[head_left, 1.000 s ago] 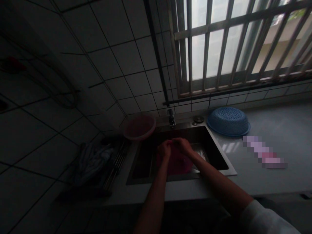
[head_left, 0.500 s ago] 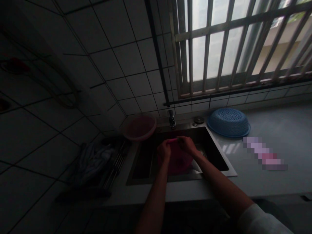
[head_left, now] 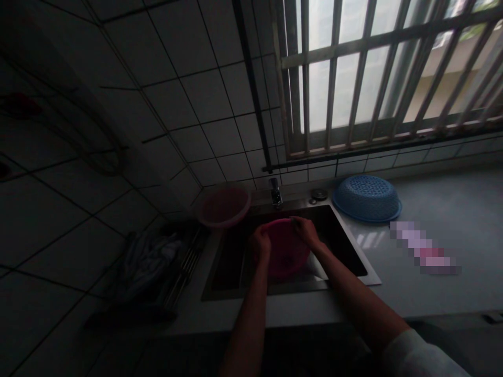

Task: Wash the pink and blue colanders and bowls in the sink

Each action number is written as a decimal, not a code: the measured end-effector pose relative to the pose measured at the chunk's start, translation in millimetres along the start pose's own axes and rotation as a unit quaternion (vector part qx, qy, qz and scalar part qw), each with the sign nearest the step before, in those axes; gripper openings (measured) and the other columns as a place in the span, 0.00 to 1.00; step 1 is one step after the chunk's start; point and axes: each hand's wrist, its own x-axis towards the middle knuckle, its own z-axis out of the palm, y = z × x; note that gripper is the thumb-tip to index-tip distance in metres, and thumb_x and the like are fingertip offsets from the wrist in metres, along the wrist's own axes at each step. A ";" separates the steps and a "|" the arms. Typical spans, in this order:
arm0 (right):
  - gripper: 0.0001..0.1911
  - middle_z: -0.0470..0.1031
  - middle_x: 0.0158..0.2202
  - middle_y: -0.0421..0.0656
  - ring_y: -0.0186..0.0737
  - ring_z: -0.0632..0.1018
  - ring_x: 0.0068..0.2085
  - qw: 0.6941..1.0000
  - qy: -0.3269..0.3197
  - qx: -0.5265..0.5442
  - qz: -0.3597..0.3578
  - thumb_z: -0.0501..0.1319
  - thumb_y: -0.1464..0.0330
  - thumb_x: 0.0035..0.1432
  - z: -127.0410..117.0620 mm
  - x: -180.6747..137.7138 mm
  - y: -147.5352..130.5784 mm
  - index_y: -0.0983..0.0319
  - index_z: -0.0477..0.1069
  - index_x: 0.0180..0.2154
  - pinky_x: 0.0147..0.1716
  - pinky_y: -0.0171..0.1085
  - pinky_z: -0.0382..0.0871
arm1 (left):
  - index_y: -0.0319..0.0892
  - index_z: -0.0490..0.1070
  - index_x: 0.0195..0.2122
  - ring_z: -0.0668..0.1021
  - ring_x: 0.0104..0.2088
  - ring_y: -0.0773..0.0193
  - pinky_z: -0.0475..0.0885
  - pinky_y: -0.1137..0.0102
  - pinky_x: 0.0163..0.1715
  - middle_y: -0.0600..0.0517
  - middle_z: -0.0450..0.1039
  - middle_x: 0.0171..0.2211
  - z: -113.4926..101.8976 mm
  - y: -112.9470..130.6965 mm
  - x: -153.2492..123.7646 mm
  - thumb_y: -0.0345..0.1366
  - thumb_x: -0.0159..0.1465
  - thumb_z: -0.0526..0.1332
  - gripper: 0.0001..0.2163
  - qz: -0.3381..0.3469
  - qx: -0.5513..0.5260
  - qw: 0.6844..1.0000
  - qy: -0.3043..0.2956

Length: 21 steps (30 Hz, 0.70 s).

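A bright pink basin (head_left: 287, 248) is in the steel sink (head_left: 348, 241), tilted so that its inside faces me. My left hand (head_left: 260, 242) is closed on the rim at the basin's left side. At the far right part of the rim, my right hand (head_left: 305, 231) is closed as well. A small dark patch shows at the right fingertips, too dim to name. Behind the basin stands the faucet (head_left: 275, 193). Dim light hides the basin's underside and most of the fingers.
Another pink basin (head_left: 223, 207) stands at the sink's back left corner. Right of the sink, a blue basket (head_left: 367, 199) lies upside down on the counter (head_left: 451, 204), near a blurred pink item (head_left: 424, 248). Striped cloth (head_left: 153, 256) lies at left. A round drain cover (head_left: 319, 195) sits behind the sink.
My hands have moved slightly apart along the rim, the left one leftward. The basin has tipped, and more of its rim and inside now shows.
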 end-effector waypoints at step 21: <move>0.23 0.81 0.57 0.45 0.44 0.81 0.57 0.995 -0.062 0.008 -0.081 0.58 0.75 0.64 17.3 -10.4 -21.6 0.55 0.79 0.57 0.63 0.41 0.67 | 0.51 0.83 0.45 0.83 0.49 0.62 0.71 0.71 0.53 0.52 0.84 0.48 0.2 3.0 -6.1 0.25 0.66 0.60 0.16 0.047 0.016 0.996 -0.080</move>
